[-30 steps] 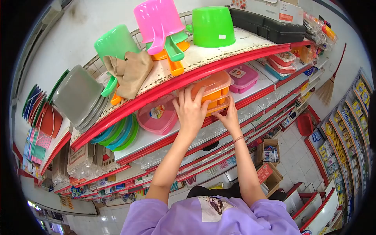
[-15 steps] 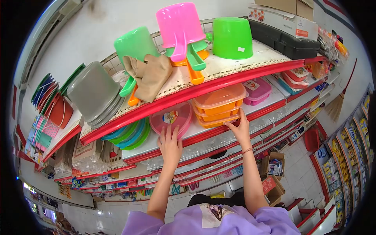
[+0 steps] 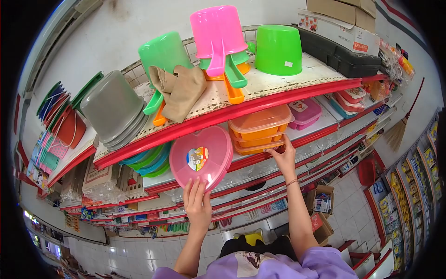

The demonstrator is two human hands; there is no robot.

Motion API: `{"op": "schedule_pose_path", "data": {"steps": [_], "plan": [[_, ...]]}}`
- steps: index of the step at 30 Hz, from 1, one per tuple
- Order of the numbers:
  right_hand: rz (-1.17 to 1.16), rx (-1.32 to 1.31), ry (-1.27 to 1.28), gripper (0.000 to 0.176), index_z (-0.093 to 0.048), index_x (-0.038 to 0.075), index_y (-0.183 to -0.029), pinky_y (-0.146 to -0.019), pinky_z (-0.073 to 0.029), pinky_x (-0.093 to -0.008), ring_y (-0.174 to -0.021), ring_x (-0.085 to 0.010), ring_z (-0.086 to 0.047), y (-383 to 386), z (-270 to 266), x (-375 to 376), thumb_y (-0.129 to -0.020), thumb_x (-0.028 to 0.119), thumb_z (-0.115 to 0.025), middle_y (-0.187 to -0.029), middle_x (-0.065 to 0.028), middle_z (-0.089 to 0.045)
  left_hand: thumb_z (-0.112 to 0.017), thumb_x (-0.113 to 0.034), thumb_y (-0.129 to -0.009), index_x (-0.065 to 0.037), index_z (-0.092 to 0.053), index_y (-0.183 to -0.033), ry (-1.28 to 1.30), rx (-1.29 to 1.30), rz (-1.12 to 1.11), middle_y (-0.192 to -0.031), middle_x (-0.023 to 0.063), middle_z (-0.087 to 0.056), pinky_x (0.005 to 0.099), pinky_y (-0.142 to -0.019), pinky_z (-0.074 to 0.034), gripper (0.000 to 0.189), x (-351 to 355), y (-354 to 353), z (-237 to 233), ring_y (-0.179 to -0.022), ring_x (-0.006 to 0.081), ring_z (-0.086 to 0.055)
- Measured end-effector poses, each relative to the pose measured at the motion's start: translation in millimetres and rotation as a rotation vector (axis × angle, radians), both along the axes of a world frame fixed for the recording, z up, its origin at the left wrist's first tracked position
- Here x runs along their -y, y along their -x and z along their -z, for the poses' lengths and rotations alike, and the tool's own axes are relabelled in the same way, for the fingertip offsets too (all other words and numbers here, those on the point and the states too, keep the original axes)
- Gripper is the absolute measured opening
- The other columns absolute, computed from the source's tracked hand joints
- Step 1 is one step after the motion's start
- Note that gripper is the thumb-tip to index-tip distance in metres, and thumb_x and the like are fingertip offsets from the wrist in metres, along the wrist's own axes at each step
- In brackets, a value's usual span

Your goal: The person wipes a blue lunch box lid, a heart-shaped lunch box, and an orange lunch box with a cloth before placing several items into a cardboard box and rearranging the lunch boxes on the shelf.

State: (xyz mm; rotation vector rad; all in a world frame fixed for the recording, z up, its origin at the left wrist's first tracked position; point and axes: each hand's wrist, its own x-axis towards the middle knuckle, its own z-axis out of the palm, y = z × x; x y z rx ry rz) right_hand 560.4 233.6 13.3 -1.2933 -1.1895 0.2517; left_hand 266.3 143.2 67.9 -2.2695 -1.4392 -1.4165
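A pink heart-shaped lunch box point(image 3: 186, 169) with a round colourful label is drawn out past the shelf's front edge and tilted towards me. My left hand point(image 3: 198, 207) grips its near edge, with the fingers on the lid; the thumb is partly hidden. Several orange food containers point(image 3: 260, 132) with clear lids stand stacked to its right. My right hand point(image 3: 283, 158) has thumb and fingers around the near right corner of the lowest one. Blue and green round plastic containers point(image 3: 155, 160) are stacked left of the lunch box.
Overhead, the red-edged top shelf point(image 3: 278, 96) holds a pink dipper point(image 3: 218, 30), a green dipper point(image 3: 278, 49), a brown cloth point(image 3: 181, 93) and grey tubs point(image 3: 111, 107). A purple container point(image 3: 304, 114) sits right of the orange stack. Open cartons point(image 3: 323, 202) stand on the floor.
The pink lunch box has come forward off the shelf and tipped up towards me, my left hand moving back with it. My right hand stays at the orange stack.
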Motion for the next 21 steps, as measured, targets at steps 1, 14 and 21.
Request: {"op": "schedule_pose_path", "data": {"steps": [1, 14, 21], "plan": [[0.001, -0.003, 0.004, 0.071, -0.046, -0.006, -0.121, -0.085, -0.046, -0.0351, -0.102, -0.0308, -0.058, -1, 2, -1, -0.060, 0.008, -0.079, -0.110, -0.0219, -0.058, -0.064, 0.007, -0.071, -0.003, -0.059, -0.110, -0.023, 0.012, 0.000, -0.117, 0.0136, -0.056, 0.0413, -0.095, -0.039, 0.041, 4, -2, -6, -0.115, 0.0331, -0.047], [-0.114, 0.020, 0.038, 0.070, -0.047, -0.006, -0.121, -0.067, -0.051, -0.0288, -0.078, -0.0188, -0.065, 10, -1, -16, -0.060, 0.006, -0.080, -0.095, -0.0197, -0.063, -0.068, 0.001, -0.070, -0.003, -0.062, -0.103, -0.197, 0.035, -0.023, -0.112, 0.0117, -0.059, 0.0425, -0.088, -0.040, 0.034, 22, -7, -25, -0.108, 0.0334, -0.052], [-0.312, -0.064, 0.026, 0.057, -0.047, -0.003, -0.120, -0.073, -0.049, -0.0290, -0.084, -0.0215, -0.063, 54, 0, -43, -0.069, 0.008, -0.073, -0.102, -0.0186, -0.062, -0.069, -0.002, -0.065, -0.008, -0.066, -0.095, -0.219, -0.020, 0.052, -0.110, 0.0082, -0.061, 0.0445, -0.090, -0.037, 0.030, 62, -2, 2, -0.106, 0.0303, -0.054]]}}
